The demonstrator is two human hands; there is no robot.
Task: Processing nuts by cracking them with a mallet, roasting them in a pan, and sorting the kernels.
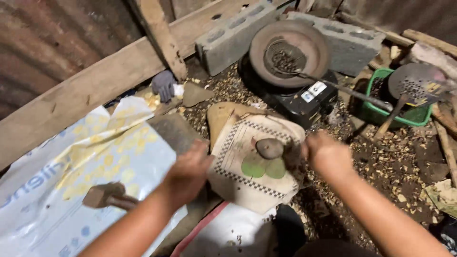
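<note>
My left hand [186, 172] grips the woven checkered mat's [243, 166] edge; my right hand [325, 153], blurred, closes beside one round stone [269, 148] above two flat green leaves [263, 167], frame centre.

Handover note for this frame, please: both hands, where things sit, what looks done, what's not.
Left hand: at the left edge of the checkered-border cloth, grip blurred.
Right hand: at the cloth's right edge, blurred; cannot tell if it holds anything.
On the cloth: a round brown stone above two green discs.
Hammer lies untouched on the plastic sheet.
Round pan with wire scoop sits behind.
Husk litter covers the ground; discs look whole.
</note>
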